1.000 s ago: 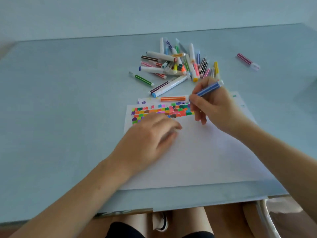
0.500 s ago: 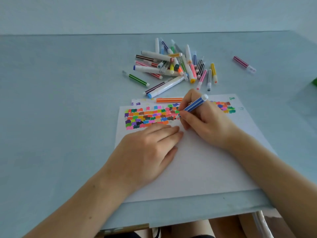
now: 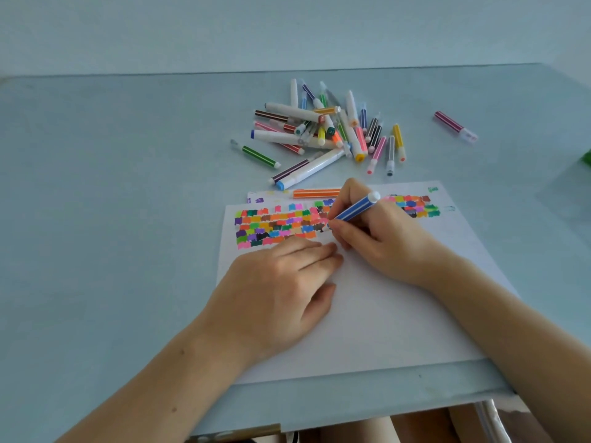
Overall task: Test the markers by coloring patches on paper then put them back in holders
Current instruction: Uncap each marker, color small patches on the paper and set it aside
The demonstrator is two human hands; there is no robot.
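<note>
Blue marker (image 3: 355,210) pinched in grip of right hand (image 3: 380,241), tip on paper (image 3: 383,314) at edge of colored patches (image 3: 275,225). Left hand (image 3: 281,292) flat, fingers straight, pressing paper. Many patches done. Marker pile (image 3: 323,132) loose on table (image 3: 112,219); no holders visible, so putting back seems all left.

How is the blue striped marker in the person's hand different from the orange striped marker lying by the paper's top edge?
The blue striped marker is gripped by the right hand and tilted, tip down at the coloured patches; the orange striped marker lies flat and untouched. The blue one shows whole, while the hand hides the orange one's right end. Both are slim with pale lengthwise stripes.
</note>
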